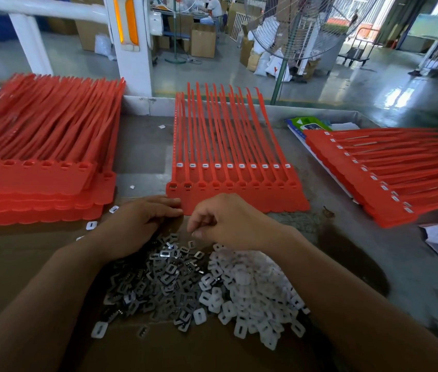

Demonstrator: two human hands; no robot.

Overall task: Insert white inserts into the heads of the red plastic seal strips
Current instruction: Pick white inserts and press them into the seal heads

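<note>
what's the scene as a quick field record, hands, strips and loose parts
left hand: fingers touch the near edge of the middle strip sheet
right hand: fingers curled above the piles; whether it holds anything cannot be told
middle strip sheet: near row of heads empty, row behind filled
left stack: heads empty
right stack: heads filled
white inserts: loose pile on cardboard, under the right forearm
metal clips: grey pile touching it on the left
</note>
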